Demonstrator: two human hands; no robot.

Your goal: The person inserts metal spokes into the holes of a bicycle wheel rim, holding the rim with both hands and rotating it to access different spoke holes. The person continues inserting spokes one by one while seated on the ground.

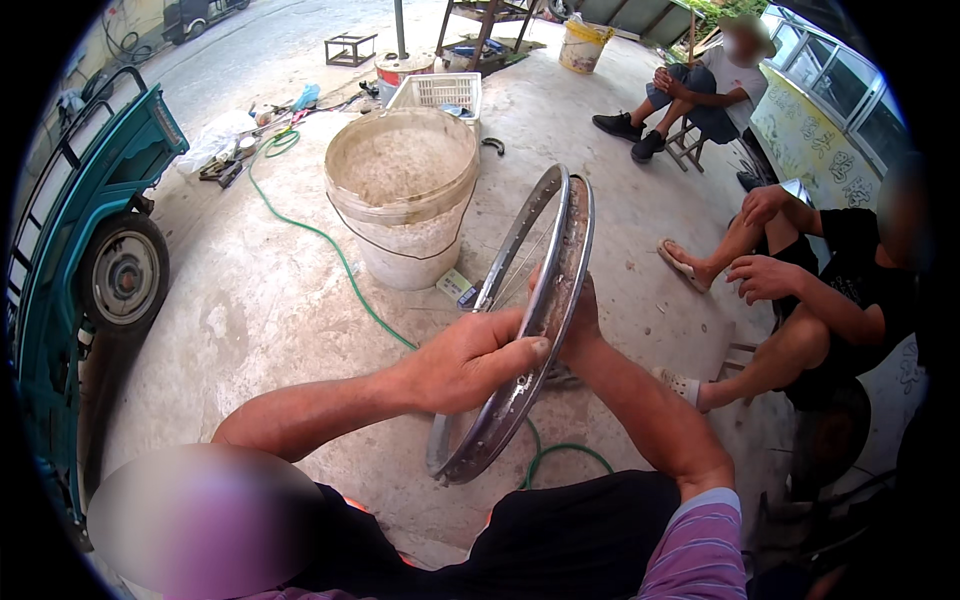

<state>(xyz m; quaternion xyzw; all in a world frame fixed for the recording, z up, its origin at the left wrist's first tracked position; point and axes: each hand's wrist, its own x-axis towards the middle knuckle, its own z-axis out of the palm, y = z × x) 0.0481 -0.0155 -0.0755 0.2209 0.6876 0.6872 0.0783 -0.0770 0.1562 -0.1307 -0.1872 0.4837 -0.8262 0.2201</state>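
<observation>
A worn metal wheel rim (574, 235) stands upright and tilted before me, its bare channel facing me with brownish marks in it. A few thin spokes and part of a hub show inside the ring. My left hand (472, 358) grips the near part of the rim, thumb laid along the channel and fingers going inside the ring. My right hand (582, 312) is at the rim's right side, closed against it; its fingers are mostly hidden behind the metal.
A large dirty white bucket (400, 235) stands ahead, with a small box (457, 288) beside it and a white crate (450, 92) behind. A green hose (325, 240) crosses the concrete. A teal cart (95, 200) is left. Two people sit at right; a yellow bucket (583, 48) is farther off.
</observation>
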